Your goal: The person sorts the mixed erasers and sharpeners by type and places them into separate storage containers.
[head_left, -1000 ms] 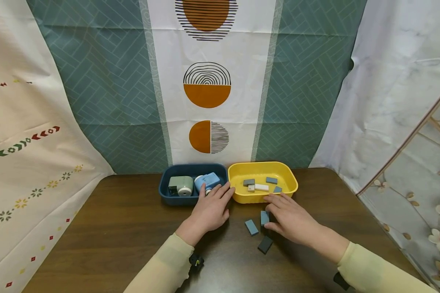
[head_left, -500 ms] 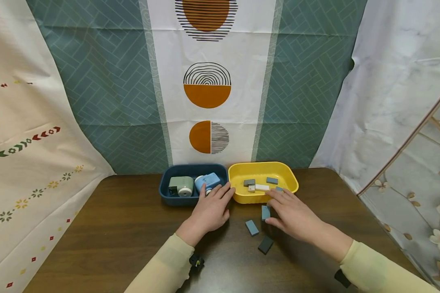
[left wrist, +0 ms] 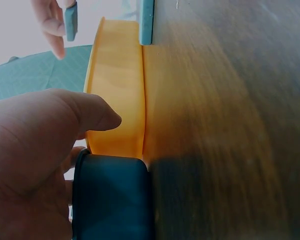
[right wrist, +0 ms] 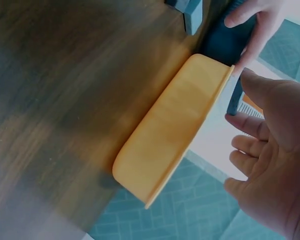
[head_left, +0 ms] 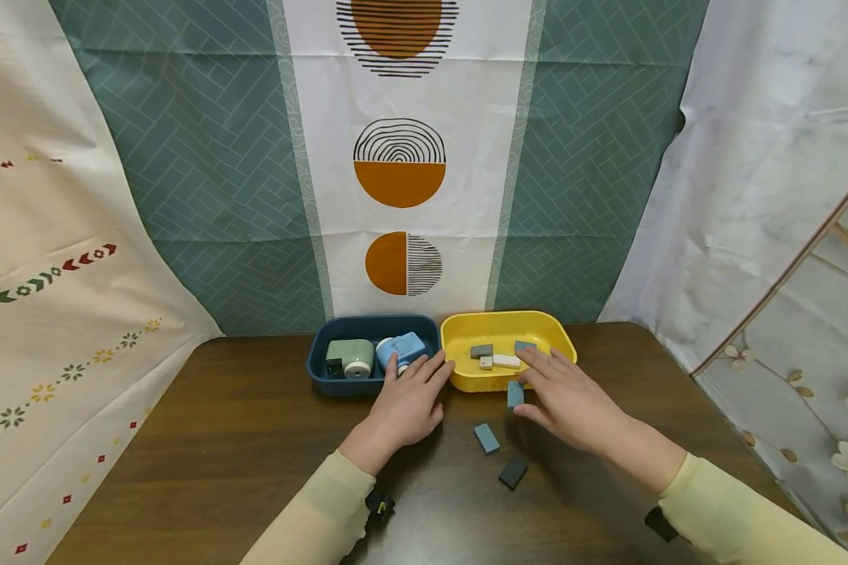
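My right hand [head_left: 572, 400] pinches a small blue rectangular block [head_left: 514, 395] between thumb and forefinger, over the near rim of the yellow bin [head_left: 480, 383]. Seen from the right wrist, the pinched block [right wrist: 235, 97] stands clear of the bin's wall. Across the adjoining rims of the dark blue bin [head_left: 353, 388] and the yellow bin rests my left hand [head_left: 406, 404], fingers extended. Inside the yellow bin lie several small blocks, among them a white block [head_left: 506, 361] and a grey block [head_left: 481, 351]; the right fingers partly cover a blue one [head_left: 525, 345].
On the brown table [head_left: 254, 439], a blue block [head_left: 487, 439] and a dark block [head_left: 513, 473] lie in front of the bins. The dark blue bin holds a green object [head_left: 349, 353] and a light blue object [head_left: 403, 346]. Patterned cloth [head_left: 410, 267] hangs behind.
My right hand has raised the blue block from the table and carried it forward to the yellow bin's near rim. The left hand has stayed in place.
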Action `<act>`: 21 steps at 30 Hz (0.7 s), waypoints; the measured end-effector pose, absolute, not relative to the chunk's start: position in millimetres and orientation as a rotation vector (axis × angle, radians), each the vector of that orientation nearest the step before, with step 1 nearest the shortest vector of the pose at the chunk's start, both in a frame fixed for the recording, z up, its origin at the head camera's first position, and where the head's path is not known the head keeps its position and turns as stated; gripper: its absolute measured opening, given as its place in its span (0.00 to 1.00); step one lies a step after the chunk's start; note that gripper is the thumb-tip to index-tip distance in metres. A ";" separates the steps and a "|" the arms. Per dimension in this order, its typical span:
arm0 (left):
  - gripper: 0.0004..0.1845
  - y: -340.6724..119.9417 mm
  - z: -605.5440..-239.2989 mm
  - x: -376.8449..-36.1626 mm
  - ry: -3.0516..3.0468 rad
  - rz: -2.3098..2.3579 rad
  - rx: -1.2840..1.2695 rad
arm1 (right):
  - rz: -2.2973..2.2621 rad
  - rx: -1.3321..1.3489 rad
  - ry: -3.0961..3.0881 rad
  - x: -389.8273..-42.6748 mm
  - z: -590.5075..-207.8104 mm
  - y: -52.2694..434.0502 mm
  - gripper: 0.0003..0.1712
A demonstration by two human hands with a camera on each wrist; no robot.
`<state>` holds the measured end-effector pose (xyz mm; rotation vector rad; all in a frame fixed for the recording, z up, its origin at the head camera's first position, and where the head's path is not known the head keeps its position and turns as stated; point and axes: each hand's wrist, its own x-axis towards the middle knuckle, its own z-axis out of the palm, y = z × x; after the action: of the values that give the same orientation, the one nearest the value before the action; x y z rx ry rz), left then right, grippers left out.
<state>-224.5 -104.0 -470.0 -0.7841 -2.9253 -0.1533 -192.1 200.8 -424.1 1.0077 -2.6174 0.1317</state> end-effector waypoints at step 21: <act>0.39 -104.0 -470.2 -224.7 -2.924 -0.168 -0.785 | 0.131 0.967 -2.623 -209.5 -411.4 200.8 0.24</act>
<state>-224.7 -104.0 -470.2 -0.7854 -2.9236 -0.1679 -209.5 200.8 -411.4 0.9674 -2.6227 0.1308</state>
